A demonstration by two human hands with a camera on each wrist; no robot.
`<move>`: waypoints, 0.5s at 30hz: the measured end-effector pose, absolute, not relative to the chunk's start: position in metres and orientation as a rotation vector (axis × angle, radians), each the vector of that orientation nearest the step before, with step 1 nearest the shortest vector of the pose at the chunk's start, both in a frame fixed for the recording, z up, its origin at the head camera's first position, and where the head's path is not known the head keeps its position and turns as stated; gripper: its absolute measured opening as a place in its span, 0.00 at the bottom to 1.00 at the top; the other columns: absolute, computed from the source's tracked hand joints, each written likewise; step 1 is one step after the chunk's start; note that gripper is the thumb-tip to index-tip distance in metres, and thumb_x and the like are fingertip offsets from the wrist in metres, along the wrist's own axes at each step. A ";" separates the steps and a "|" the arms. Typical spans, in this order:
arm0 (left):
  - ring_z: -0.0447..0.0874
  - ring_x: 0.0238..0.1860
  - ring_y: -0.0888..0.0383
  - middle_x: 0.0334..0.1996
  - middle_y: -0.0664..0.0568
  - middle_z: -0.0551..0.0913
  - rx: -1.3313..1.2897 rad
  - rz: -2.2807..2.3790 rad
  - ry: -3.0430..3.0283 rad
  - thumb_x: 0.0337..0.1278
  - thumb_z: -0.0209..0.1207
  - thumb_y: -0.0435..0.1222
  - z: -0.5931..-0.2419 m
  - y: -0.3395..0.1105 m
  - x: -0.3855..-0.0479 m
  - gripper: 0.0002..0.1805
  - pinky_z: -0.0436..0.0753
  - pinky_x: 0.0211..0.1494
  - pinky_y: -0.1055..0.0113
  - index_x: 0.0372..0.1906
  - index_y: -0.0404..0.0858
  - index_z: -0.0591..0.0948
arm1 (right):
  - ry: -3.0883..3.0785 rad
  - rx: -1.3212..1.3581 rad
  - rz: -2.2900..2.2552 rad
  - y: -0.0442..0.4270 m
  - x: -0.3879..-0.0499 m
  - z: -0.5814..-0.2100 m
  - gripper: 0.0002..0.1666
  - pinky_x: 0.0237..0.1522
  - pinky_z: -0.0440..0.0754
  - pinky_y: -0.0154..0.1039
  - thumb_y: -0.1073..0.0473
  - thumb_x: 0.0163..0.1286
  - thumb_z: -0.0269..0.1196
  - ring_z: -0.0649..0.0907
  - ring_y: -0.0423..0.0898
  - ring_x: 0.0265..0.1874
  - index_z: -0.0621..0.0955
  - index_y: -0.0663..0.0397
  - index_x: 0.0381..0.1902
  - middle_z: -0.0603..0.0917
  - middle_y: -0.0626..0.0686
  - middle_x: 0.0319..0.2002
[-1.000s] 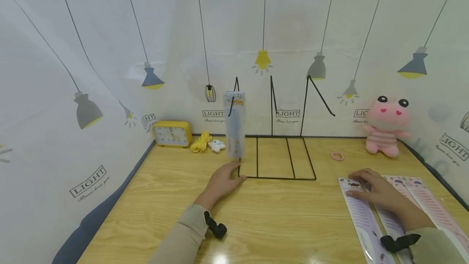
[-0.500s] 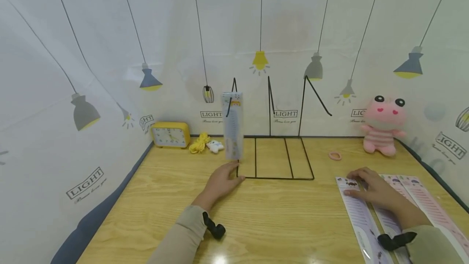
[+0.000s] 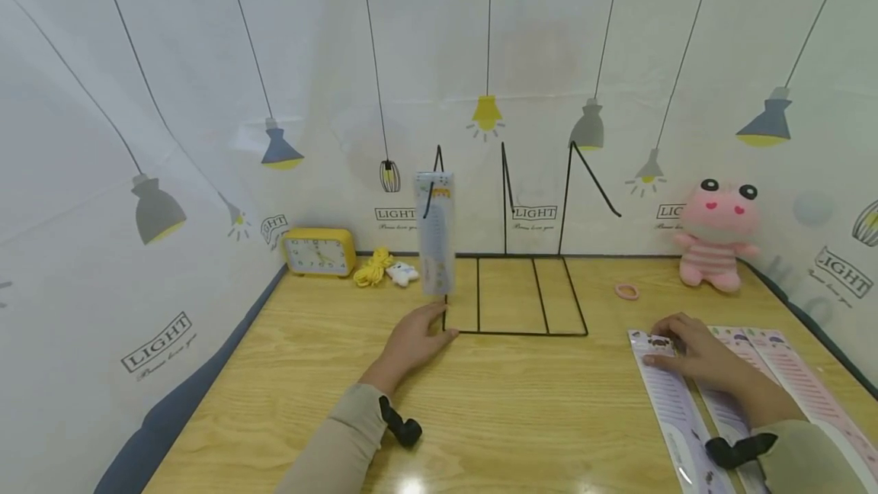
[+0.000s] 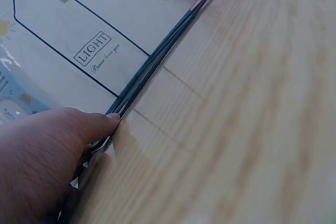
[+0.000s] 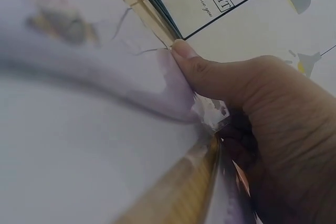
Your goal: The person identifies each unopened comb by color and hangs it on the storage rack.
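Between the fingers of the right hand [image 3: 703, 357], the upper end of a purple packet [image 3: 675, 402]

Beyond the fingers of the left hand [image 3: 411, 343], a blue packet [image 3: 437, 242] hangs from a hook of the black wire rack [image 3: 521, 334] and covers part of its left side. These left fingers are bent around the rack's near left corner. The right fingers are almost together, pinching the purple packet on the bench [image 3: 521, 418]. Under the right hand lies a second purple packet [image 3: 727, 414]; just right of it are pink packets [image 3: 799, 372]. Past the right fingers lies a pink ring [image 3: 627, 292], and farther back sits a pink plush toy [image 3: 718, 242]. Behind the left fingers, toward the left, are a white toy [image 3: 403, 274], a yellow cord [image 3: 373, 269] and a yellow clock [image 3: 318, 252].

Below the right thumb, in the right wrist view, the other fingers are in dark shadow and the near packet is blurred. Nearest the person, the purple packet's lower end is cut off in the head view. Below the left thumb, the other fingers are mostly hidden.
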State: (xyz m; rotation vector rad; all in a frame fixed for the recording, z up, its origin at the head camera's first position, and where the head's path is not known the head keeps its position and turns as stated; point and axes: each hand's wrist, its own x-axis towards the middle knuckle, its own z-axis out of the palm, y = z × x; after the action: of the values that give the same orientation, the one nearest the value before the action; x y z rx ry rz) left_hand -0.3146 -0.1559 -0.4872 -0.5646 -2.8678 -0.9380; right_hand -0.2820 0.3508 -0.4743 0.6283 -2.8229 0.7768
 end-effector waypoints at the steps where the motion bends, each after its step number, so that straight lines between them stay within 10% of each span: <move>1: 0.64 0.73 0.45 0.73 0.48 0.67 -0.565 -0.935 -2.871 0.70 0.59 0.53 -0.487 -0.156 -0.315 0.35 0.65 0.74 0.47 0.74 0.40 0.69 | -2.814 0.628 0.780 0.350 -0.282 -0.474 0.27 0.50 0.70 0.49 0.48 0.59 0.75 0.73 0.54 0.50 0.79 0.57 0.48 0.79 0.55 0.48; 15: 0.66 0.72 0.45 0.72 0.47 0.69 -0.544 -0.937 -2.883 0.69 0.60 0.53 -0.485 -0.155 -0.315 0.35 0.66 0.73 0.47 0.73 0.40 0.71 | -2.760 0.473 0.794 0.354 -0.281 -0.481 0.24 0.47 0.80 0.43 0.47 0.68 0.69 0.83 0.56 0.48 0.80 0.54 0.55 0.84 0.58 0.51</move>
State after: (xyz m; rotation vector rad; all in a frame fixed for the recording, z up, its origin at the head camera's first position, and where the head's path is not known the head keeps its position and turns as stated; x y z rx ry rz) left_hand -0.3148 -0.1547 -0.4853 -0.5442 -2.8829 -0.9374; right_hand -0.2809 0.3545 -0.4814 0.4733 -2.7598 0.7938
